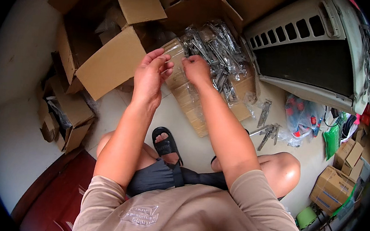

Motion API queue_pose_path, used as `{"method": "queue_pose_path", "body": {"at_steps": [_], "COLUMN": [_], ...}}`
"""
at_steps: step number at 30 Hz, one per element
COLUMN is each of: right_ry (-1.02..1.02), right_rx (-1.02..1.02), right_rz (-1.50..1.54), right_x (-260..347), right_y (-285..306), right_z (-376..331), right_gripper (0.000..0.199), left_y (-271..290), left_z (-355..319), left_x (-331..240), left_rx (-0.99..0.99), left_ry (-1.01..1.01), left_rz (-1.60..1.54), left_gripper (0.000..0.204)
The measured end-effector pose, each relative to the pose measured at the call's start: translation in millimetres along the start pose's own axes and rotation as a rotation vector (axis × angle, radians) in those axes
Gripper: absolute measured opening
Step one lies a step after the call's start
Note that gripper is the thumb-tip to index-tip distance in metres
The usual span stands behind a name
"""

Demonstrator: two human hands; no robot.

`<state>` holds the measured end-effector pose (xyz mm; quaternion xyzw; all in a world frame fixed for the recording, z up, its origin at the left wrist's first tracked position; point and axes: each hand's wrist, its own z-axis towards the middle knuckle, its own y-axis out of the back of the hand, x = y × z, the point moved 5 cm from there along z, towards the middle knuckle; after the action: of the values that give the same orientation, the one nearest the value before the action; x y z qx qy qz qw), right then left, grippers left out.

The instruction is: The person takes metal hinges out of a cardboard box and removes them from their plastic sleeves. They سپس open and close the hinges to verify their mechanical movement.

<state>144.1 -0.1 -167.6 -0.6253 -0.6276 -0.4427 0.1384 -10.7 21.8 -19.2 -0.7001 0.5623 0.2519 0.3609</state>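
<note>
A clear plastic bag (178,65) is pinched at its upper edge between the left hand (150,76) and right hand (196,69), above a flat cardboard sheet (194,107), with bagged metal hinges (218,53) just beyond the grip and bare floor (191,146) below it.

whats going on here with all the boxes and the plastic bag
A person sits on the floor, both hands raised over an open cardboard box filled with bagged metal hardware. The left hand and right hand pinch a clear plastic bag between them. A few loose metal pieces lie on the floor nearby.
</note>
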Motion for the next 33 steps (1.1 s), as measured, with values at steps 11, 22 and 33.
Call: {"method": "queue_pose_path", "body": {"at_steps": [11,22,33], "right_ry": [-0.124,0.094,0.396], "right_rx": [0.285,0.339,-0.422], "right_rz": [0.947,0.854,0.02], "right_x": [27.9,28.8,76.0], "right_y": [22.5,6.5,120.5], "right_z": [-59.6,-121.9,-141.2], "right_gripper": [0.029,0.035,0.025], "left_y": [0.8,-4.4,-24.4], "left_z": [0.7,7.5,-3.4], "left_x": [21.9,50.3,36.9], "left_rx": [-0.003,0.166,0.333], "left_ry": [0.099,0.229,0.235], "left_rz": [0.113,0.114,0.029], "left_gripper": [0.039,0.039,0.037]}}
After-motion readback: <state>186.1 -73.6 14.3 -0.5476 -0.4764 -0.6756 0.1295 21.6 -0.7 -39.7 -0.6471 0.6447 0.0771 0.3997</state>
